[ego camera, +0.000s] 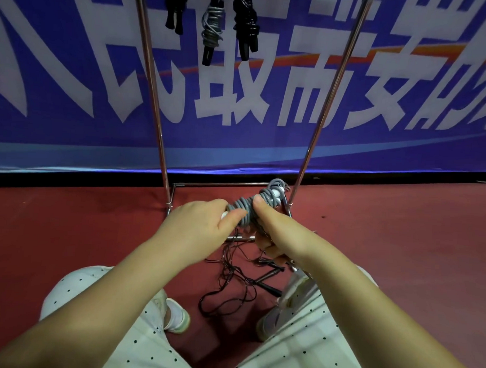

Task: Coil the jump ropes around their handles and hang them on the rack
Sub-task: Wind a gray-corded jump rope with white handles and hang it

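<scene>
I grip one grey rope bundle in my left hand and right hand; three coiled ropes hang on the rack.

Both forearms reach forward, bare; left grip curls its fingers closed beside the right grip, thumb up, likewise clenched

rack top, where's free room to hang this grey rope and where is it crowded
Free: the stretch right of the three hung ropes, from the black coiled rope to the right chrome upright. Crowded: near the left upright, where a black bundle, grey coiled rope and that black one hang close.
</scene>
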The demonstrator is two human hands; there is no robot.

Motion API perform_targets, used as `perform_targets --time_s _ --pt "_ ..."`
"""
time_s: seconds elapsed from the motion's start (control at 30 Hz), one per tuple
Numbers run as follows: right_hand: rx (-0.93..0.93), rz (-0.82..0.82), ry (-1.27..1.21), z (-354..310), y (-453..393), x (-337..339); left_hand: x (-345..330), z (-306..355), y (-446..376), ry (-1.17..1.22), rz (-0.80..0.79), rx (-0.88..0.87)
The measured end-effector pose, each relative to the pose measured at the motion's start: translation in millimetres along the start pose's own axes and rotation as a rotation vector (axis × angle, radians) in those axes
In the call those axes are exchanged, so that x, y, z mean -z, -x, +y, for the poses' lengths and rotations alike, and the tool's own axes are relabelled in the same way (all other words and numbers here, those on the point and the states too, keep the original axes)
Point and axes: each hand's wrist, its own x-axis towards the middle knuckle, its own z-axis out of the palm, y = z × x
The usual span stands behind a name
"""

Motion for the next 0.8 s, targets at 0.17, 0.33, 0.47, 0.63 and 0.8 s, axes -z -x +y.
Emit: perform_targets --time_s 0.17,0.33,0.47,0.63,0.8 --pt "-0.007 0.015 -0.208 -5.5 1.4 -3.1 -2.3 4.2 1.9 0.141 0.076 -0.024" --pt "0.181 0.037 -0.261 -11.5 10.0 -2.3 4.4 0.3 -2.8 0.56 -0.196 0.111" --pt "0.373 -0.015 -0.299 -11.9 21.2 -5.8 -1.8 -2.3 5.0 1.394 -0.751 0.216" --pt "0.513 -0.046 -0.252 -9.4 13.7 -4.2 -14.0 1.7 12.2 1.811 -1.198 0.094" --pt "0.383 0.06 0.153 2.5 7.2 8.8 1.5 9.7 9.5 1.15 -0.687 0.13"
